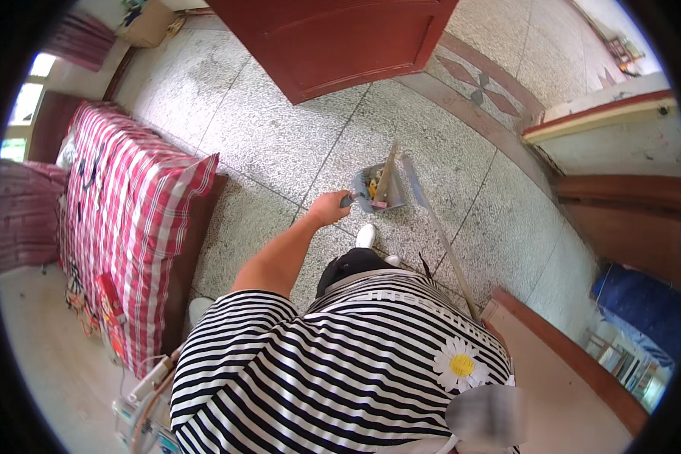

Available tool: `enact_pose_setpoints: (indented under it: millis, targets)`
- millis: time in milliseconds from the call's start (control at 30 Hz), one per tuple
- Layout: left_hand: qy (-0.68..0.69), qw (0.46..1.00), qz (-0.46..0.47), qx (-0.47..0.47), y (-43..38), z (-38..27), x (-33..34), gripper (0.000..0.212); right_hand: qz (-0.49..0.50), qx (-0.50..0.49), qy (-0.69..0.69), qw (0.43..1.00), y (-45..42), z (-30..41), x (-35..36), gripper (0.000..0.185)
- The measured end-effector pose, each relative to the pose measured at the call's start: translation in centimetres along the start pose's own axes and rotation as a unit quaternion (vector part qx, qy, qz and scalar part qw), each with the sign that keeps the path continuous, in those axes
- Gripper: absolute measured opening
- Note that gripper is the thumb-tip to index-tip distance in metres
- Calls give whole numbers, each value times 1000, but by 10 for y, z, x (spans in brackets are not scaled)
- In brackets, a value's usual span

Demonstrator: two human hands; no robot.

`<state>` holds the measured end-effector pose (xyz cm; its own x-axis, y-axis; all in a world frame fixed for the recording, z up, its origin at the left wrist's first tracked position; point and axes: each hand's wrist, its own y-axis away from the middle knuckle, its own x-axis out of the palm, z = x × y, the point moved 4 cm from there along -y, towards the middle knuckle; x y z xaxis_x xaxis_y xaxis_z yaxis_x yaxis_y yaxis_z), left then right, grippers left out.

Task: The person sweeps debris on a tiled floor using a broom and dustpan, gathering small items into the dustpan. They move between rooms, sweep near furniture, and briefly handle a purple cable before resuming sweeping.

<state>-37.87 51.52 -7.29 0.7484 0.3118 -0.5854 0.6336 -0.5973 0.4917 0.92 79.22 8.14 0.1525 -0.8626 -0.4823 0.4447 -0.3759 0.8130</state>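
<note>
My left hand (329, 209) is closed around the grey handle (347, 200) of a grey dustpan (396, 190), held out ahead of my feet. In the pan lie a wooden strip (387, 173) sticking out past its rim, a yellow scrap (372, 186), a pink piece (378, 204) and small debris. Just right of the pan is the narrow blue-grey head (414, 179) of a long-handled floor tool, a broom or mop. Its pole (451, 255) runs back to my right side and disappears by my striped shirt. My right hand is out of view.
A red door panel (346, 51) stands ahead. On the left is a bed with a red-and-white checked cover (136, 215). A wooden-edged board (567, 363) is close on my right, with a brown cabinet (624, 221) beyond. Terrazzo floor (272, 147) lies between them.
</note>
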Motion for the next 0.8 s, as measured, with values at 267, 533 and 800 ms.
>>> enact_pose_setpoints:
  millis: [267,533,800]
  targets:
    - [268,952,-123,-85,92,18,12,19,62,43,-242,967,-53,-76,10,43]
    - [312,904,-265,-125,215,31,-40,20,-48,-40,44,997,-81,-27,38,17]
    - [366,847,-365,-125,304,86,-133,20,-11,-119,-59,991,-151,43,140,20]
